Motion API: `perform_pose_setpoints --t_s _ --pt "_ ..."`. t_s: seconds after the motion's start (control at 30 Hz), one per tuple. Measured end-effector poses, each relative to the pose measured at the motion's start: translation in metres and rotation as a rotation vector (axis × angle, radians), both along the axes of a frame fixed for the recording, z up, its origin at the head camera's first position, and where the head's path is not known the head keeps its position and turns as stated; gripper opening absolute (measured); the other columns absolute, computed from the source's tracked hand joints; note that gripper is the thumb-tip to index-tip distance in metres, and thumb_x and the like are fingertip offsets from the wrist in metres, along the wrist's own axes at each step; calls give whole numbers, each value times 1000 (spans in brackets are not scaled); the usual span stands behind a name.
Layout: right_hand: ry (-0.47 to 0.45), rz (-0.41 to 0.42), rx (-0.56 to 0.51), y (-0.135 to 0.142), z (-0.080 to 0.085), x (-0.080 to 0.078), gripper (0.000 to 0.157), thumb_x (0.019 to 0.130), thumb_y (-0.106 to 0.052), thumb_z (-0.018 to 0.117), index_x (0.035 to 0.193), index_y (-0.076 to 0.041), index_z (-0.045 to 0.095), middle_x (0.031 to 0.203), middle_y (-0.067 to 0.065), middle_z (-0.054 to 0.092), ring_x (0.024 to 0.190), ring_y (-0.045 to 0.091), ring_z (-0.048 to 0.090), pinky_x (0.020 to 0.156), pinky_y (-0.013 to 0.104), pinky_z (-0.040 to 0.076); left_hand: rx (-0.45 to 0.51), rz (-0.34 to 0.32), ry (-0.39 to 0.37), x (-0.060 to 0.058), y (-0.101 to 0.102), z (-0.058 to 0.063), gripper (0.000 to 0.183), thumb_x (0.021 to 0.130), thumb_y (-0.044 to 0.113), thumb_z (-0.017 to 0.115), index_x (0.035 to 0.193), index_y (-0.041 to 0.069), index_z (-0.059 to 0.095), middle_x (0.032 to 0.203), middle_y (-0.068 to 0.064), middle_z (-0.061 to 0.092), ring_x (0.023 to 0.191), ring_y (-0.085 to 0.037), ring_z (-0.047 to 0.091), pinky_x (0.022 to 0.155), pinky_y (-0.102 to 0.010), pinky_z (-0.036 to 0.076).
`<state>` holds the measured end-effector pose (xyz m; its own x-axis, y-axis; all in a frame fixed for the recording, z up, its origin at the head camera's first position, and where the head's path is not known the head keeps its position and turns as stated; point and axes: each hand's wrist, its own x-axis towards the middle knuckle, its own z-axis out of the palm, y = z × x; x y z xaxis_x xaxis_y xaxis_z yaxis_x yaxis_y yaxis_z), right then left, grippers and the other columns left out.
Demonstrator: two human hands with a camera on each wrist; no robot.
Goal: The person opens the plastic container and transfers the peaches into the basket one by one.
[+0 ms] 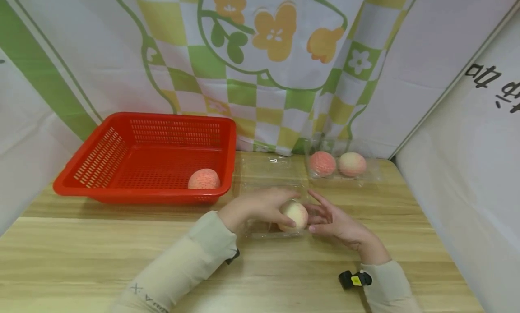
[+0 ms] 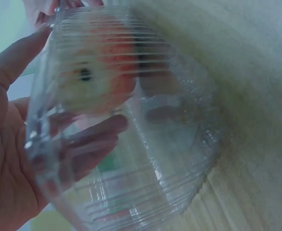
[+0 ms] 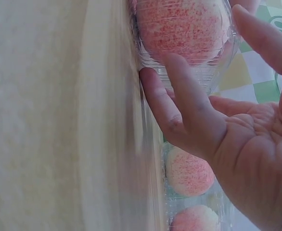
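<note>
A pale peach (image 1: 296, 215) with a pink blush sits in the right half of a clear plastic clamshell box (image 1: 264, 234), whose lid lies back on the far side. My left hand (image 1: 266, 207) reaches over the box and grips this peach between thumb and fingers. In the left wrist view, the peach (image 2: 100, 72) shows through the ribbed plastic with its dark stem hollow. To the right, my right hand (image 1: 335, 223) has its fingers spread loosely, the fingertips right at the box's side. The right wrist view shows those fingers (image 3: 191, 91) just under the box wall.
A red plastic basket (image 1: 142, 192) stands at the left with one pink peach (image 1: 204, 179) in its near right corner. At the back right, a second clear box (image 1: 371, 171) holds a pink peach (image 1: 322, 163) and a paler one (image 1: 352, 163). A patterned curtain (image 1: 260, 96) hangs behind.
</note>
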<state>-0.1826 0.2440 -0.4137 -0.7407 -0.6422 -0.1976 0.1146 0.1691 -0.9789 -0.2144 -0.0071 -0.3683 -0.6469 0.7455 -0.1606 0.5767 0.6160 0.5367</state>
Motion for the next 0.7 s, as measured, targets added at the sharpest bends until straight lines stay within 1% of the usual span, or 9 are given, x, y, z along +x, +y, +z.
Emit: perform_pose_setpoints --t_s 0.13,0.23,0.4,0.47,0.7 --pt "0 3 -12 0 -1 0 100 94 -7 66 159 -14 -10 161 34 9 123 11 56 95 25 51 -14 -15 7 1 2 -3 67 85 34 78 141 10 50 130 -6 64 113 -21 63 92 -34 52" --pt "-1 3 -16 0 -1 0 100 94 -7 66 160 -14 -9 161 34 9 123 10 56 95 25 51 -21 -23 12 1 3 -4 63 85 34 77 138 11 52 125 -4 66 108 -19 63 87 -31 52" --pt "-3 1 -20 0 -2 0 100 94 -7 65 159 -14 -10 161 34 9 122 10 56 95 25 52 -25 -25 9 1 4 -3 59 85 33 77 134 12 54 121 -3 66 106 -18 62 86 -31 52" --pt "-4 1 -22 0 -1 0 100 94 -7 65 159 -14 -10 161 34 9 123 10 56 95 25 52 -22 -26 6 1 4 -3 61 85 33 78 135 11 54 123 -3 65 107 -18 62 87 -31 52" --pt "-2 2 -21 -1 0 1 100 94 -7 65 159 -13 -10 160 35 10 126 15 54 95 26 52 42 -42 -13 2 1 -3 55 81 24 80 129 9 57 116 -4 67 102 -18 63 87 -31 51"
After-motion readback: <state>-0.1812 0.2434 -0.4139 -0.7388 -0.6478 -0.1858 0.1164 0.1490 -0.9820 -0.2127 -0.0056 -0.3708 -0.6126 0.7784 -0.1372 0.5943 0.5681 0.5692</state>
